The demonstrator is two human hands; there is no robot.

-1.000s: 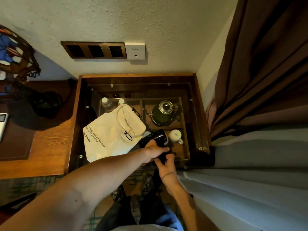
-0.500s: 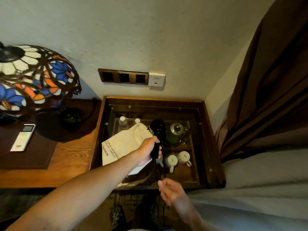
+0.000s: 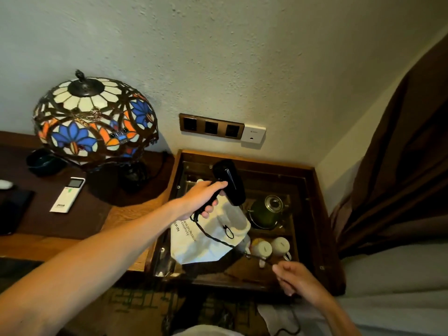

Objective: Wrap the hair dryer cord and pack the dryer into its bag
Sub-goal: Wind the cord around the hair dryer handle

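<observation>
Head view, only one. Left hand point(image 3: 202, 198) wrapped around the handle of the black hair dryer point(image 3: 229, 181), lifted above the glass-topped table point(image 3: 315, 214), barrel end pointing down-right toward the kettle. Dryer not in the bag. Black cord point(image 3: 213, 235) hangs from the handle base, runs down-right across the bag to the right hand point(image 3: 294, 278), which pinches it between thumb and curled fingers near the front edge of the table. Cord looks pulled fairly straight between the two hands; hands well apart. Cannot tell if any loops are wound yet.

White cloth bag point(image 3: 206, 241) with dark printed lettering lies flat on the glass top, under the dryer, a small black loop on it.

Under the glass: green kettle point(image 3: 266, 210) with a glass lid, two white cups point(image 3: 271, 248) in front of it, side by side. A bottle cap shows just beside the left hand, mostly hidden.

Left of the table, a wooden desk with a stained-glass lamp point(image 3: 94, 122), a white remote point(image 3: 68, 194) near its base, a dark bowl point(image 3: 42, 161) further left. Wall behind has a brown three-socket panel point(image 3: 211, 127) with a white plate touching its right end. Brown curtain point(image 3: 400, 170) at right, pale bedding below it.
</observation>
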